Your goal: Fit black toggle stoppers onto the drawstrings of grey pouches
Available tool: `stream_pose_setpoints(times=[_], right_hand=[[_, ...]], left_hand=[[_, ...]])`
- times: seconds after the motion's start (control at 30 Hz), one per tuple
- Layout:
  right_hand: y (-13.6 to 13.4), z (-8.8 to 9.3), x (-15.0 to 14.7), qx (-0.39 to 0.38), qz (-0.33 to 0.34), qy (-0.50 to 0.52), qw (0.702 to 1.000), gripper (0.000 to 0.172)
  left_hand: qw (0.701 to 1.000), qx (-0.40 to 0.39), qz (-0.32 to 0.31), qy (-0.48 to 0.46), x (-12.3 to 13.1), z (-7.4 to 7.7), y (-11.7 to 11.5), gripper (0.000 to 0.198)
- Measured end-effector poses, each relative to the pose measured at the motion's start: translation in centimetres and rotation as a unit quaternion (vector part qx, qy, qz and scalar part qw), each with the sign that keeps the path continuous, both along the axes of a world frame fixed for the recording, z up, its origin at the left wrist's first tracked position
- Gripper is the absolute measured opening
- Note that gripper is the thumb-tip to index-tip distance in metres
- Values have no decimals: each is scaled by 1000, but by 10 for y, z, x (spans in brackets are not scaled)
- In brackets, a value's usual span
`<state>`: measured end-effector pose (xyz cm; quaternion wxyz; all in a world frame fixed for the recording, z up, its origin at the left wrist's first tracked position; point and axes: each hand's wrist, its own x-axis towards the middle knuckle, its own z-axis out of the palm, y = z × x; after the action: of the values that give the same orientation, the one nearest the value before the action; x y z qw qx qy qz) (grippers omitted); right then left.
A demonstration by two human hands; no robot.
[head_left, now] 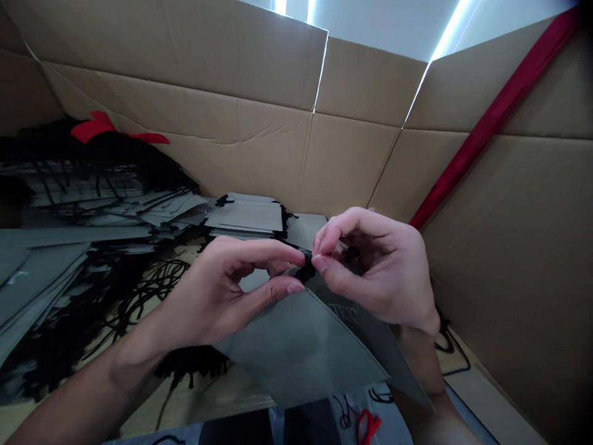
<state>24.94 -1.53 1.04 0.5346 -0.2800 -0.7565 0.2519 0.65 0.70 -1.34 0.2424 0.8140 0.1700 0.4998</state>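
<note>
Pinch grip: left hand [227, 296] clamped on pouch [301, 352] at its black-corded upper corner; right hand [384, 272] closed on cord [307, 262] just beside. Pouch hung tilted below both. Steady left pinch seemed key to fine cord work.

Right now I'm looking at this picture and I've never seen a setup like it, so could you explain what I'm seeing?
There is no machine here: these are a person's two bare hands, seen by a camera worn on that person's head, looking forward and down. It is the only view. The left hand grips a grey piece with a stitched edge, at a small black part near its top. The right hand pinches at the same part; the fine detail is too small to tell. On the table lie stacks of similar grey pieces and black cords. Cardboard walls rise behind, and a dark red strip slants across them on the right.
</note>
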Motion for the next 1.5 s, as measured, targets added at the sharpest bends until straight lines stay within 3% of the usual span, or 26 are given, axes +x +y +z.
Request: stream_pose_setpoints(times=[0.57, 0.67, 0.8, 0.97, 1.23, 1.5], right_hand=[[0, 0, 1, -4, -4, -8, 1000, 18], [0, 0, 0, -9, -9, -7, 1000, 17], [0, -1, -3, 1, 0, -9, 1000, 19], [-2, -2, -7, 13, -7, -18, 1000, 18], [-3, -2, -8, 23, 5, -32, 999, 19], [-3, -1, -8, 27, 4, -45, 999, 19]], left_hand=[[999, 18, 1, 48, -5, 7, 1, 13], [999, -4, 4, 31, -4, 6, -2, 18], [999, -51, 3, 8, 3, 3, -8, 4], [995, -99, 3, -9, 9, -1, -11, 9], [984, -174, -33, -14, 11, 7, -10, 7], [980, -192, -50, 6, 6, 7, -8, 7]])
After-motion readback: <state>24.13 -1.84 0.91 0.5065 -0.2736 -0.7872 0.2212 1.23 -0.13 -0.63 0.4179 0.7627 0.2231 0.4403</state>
